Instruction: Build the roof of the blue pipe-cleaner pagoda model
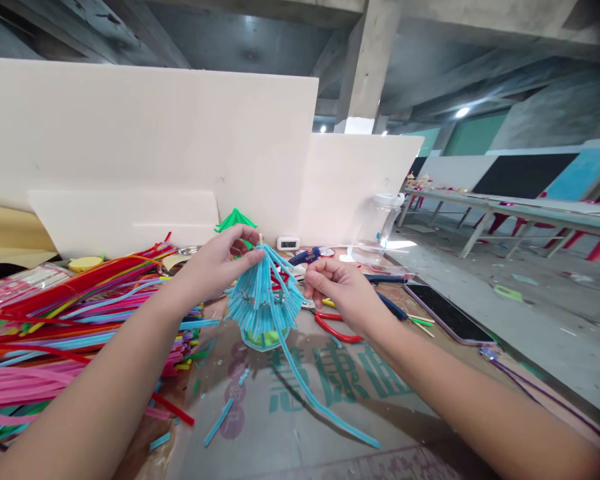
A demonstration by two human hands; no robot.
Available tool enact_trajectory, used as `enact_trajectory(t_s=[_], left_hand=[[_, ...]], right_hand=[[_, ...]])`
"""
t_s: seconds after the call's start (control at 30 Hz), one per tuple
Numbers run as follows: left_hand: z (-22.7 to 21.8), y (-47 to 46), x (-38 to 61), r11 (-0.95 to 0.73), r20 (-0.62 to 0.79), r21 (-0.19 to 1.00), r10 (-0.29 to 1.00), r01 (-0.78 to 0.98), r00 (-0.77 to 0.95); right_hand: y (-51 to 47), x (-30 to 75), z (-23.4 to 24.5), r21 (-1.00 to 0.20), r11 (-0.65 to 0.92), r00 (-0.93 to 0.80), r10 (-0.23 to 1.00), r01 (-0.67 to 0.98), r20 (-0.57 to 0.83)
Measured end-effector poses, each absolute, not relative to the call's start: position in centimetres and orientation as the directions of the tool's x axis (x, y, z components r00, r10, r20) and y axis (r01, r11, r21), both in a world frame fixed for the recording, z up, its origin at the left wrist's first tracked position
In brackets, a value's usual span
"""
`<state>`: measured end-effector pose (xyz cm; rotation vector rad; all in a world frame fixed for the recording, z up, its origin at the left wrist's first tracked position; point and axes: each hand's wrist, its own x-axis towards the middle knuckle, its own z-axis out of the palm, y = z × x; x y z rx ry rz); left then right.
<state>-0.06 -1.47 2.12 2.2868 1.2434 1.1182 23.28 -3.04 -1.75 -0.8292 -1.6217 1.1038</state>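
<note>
A light-blue tiered model made of pipe cleaners [265, 293] stands on the cardboard, its strips fanning down from a peak like a little roof. My left hand [225, 257] grips it near the top, fingers closed beside a small stick tip. At the model's right side, the fingers of my right hand [343, 290] are pinched together; what they hold, if anything, is too small to make out. One long blue pipe cleaner [320, 403] trails from the model toward the front right. Green material [263, 339] shows at the base. Behind my left hand is a green umbrella-shaped piece [236, 219].
Many coloured pipe cleaners [80, 333] are heaped at left. Right of the model lie red-handled pliers [337, 330], a dark blue-handled tool [393, 307] and a phone [447, 313]. A small white digital display [288, 243] and a clear plastic jar [377, 227] stand behind. Blue offcuts [219, 421] lie in front.
</note>
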Motion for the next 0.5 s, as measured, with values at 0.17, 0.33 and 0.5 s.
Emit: enact_trajectory(t_s=[0.17, 0.33, 0.5], left_hand=[[2.2, -1.8, 0.1, -0.61, 0.527, 0.521, 0.78, 0.597, 0.337], [3.3, -3.1, 0.5, -0.637, 0.714, 0.348, 0.656, 0.688, 0.246], [3.6, -5.2, 2.4, -0.721, 0.659, 0.281, 0.625, 0.634, 0.418]], right_hand=[[-3.9, 23.9, -0.3, -0.911, 0.411, -0.32, 0.864, 0.005, 0.388], [-4.5, 24.2, 0.2, -0.921, 0.362, -0.328, 0.861, -0.143, 0.389], [-5.4, 23.7, -0.2, -0.926, 0.315, -0.423, 0.825, -0.207, 0.376]])
